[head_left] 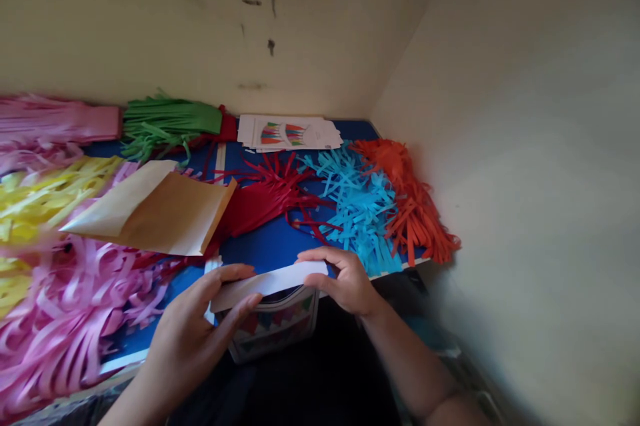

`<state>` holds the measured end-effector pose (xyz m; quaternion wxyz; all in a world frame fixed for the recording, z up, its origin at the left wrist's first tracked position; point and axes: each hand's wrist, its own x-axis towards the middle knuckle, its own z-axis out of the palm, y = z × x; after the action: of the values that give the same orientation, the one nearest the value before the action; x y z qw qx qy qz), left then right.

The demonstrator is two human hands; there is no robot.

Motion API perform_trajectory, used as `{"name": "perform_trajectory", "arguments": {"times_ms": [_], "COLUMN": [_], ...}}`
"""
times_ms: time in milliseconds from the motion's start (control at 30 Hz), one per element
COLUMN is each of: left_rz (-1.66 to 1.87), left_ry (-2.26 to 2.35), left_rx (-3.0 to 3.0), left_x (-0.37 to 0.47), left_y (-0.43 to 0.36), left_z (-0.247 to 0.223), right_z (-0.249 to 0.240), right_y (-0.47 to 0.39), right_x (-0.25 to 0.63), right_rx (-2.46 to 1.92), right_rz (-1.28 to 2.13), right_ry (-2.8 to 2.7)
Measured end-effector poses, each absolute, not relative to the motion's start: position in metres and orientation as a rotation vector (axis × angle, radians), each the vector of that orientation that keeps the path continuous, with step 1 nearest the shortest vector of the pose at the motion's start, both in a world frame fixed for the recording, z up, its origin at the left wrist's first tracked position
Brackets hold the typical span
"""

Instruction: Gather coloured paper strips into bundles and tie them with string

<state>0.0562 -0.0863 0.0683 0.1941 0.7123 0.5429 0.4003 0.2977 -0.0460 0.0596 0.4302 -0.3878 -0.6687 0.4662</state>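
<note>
A scuffed cream wall (150,26) rises behind a blue tabletop (260,246). Pink fringed streamers (60,326) sprawl lower left; light blue (353,206) and orange fringes (420,219) lie right of centre. A brown paper envelope (170,219) rests left of centre. At lower centre, the left hand (193,313) and right hand (345,279) pinch opposite ends of a white strip (280,279), fingers narrowed on it, above a bunting-printed card (280,326). Working it neatly probably means holding both ends level and pressing evenly.
</note>
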Motion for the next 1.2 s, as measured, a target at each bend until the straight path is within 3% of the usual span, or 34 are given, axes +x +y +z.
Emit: {"name": "perform_trajectory", "arguments": {"times_ms": [400,700,1200], "left_rz": [1.174,1.208,1.439], "left_ry": [1.566,1.478,1.372], "left_rx": [1.933,1.636,1.100], "left_x": [0.057,0.071,0.075], "left_y": [-0.094,-0.097,-0.126], "left_z": [0.068,0.077,0.059], "right_z": [0.060,0.122,0.118], "right_y": [-0.048,-0.032,-0.040], "right_x": [0.298,0.276,0.255], "right_rx": [-0.989,-0.705,-0.734], "right_rz": [1.007,0.501,0.343], "right_ry": [-1.717,-2.621,-2.625]}}
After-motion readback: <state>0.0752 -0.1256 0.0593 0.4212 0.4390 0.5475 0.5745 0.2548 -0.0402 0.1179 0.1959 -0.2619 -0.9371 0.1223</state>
